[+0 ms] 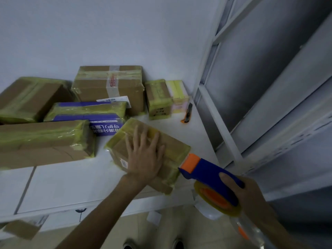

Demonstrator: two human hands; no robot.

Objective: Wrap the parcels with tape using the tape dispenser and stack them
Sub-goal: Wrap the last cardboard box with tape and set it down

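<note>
We see matt brown cardboard parcels under glossy yellowish tape film, glossy blue-orange plastic tape dispenser, smooth white bench.

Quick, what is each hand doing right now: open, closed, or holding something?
The left hand is open, pressing flat on the parcel.
The right hand is closed, gripping the tape dispenser.

White Chinese characters, upside down, on the purple box, perhaps 护儿, barcode label on the big carton, unreadable
</note>
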